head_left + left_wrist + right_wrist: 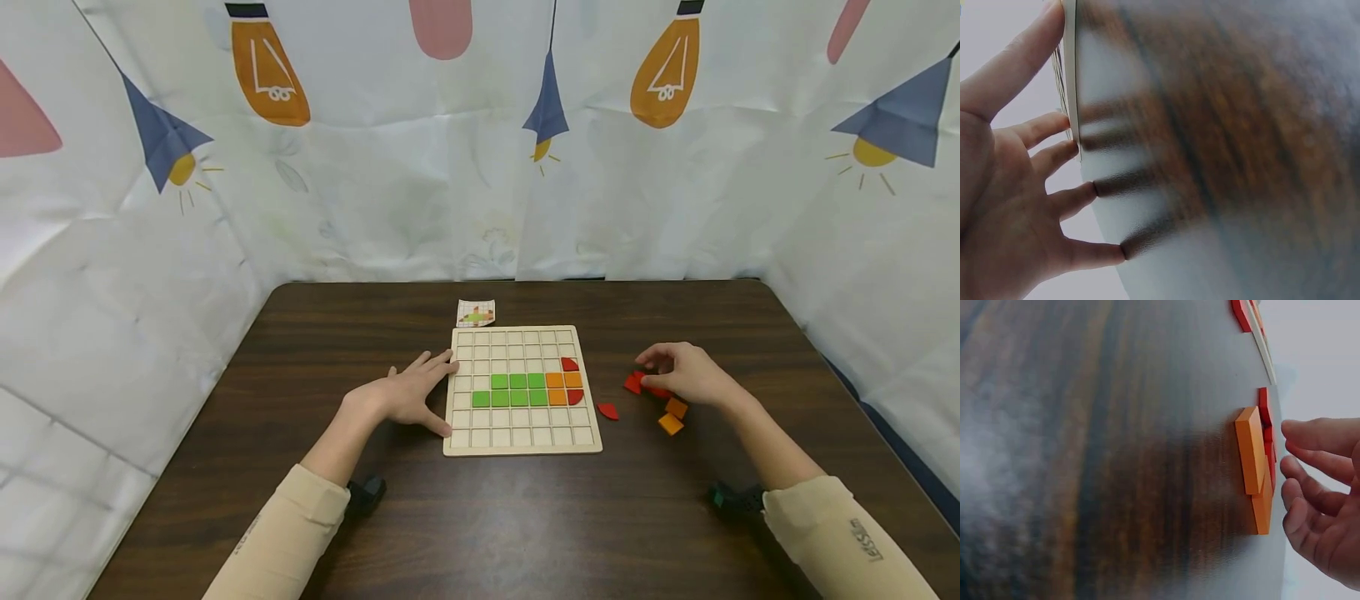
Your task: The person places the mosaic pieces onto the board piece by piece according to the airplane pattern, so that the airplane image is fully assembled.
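Note:
A pale gridded wooden board lies on the table, with several green squares, three orange squares and two red rounded pieces set in its cells. With fingers spread, my left hand rests at the board's left edge; thumb and fingertips touch it in the left wrist view. My right hand hovers over loose red pieces right of the board, partly covering them. In the right wrist view its thumb and loosely bent fingers stand apart, holding nothing, beside an orange square.
One loose red rounded piece lies just off the board's right edge. Two loose orange squares lie nearer me than the red ones. A small pattern card sits behind the board. White printed curtain surrounds the dark wooden table.

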Action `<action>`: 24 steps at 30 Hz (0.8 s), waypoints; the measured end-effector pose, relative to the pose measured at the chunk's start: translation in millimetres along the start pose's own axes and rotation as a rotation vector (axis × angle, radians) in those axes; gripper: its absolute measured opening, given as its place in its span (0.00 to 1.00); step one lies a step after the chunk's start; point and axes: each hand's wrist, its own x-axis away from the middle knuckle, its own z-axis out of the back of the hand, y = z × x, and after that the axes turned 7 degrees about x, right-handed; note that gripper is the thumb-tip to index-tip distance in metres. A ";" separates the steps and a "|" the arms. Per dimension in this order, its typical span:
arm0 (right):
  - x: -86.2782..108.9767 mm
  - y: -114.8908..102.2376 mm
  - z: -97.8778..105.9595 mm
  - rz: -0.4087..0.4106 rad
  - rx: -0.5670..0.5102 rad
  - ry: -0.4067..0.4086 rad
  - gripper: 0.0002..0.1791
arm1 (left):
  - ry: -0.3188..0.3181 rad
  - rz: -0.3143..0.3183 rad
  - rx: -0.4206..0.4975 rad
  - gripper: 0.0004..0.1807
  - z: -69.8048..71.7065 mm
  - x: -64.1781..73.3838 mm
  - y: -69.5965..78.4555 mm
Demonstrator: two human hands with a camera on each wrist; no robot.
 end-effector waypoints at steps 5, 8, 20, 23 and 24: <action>-1.5 0.6 1.2 -0.010 -0.001 -0.045 0.16 | 0.000 0.000 -0.005 0.61 -0.4 -1.0 -1.1; -2.6 1.7 0.7 -0.010 -0.003 -0.053 0.16 | 0.000 0.000 -0.001 0.61 -0.3 -1.1 -1.4; -12.8 -0.6 -3.2 -0.017 0.065 -0.015 0.17 | 0.002 0.001 0.002 0.61 1.1 -0.5 -1.1; -14.0 -0.9 -2.8 -0.017 0.089 -0.018 0.19 | -0.001 0.000 0.007 0.61 0.7 -0.5 -0.8; -14.0 -0.9 -2.3 -0.017 0.090 -0.024 0.19 | -0.002 -0.001 0.009 0.61 0.6 -0.4 -0.7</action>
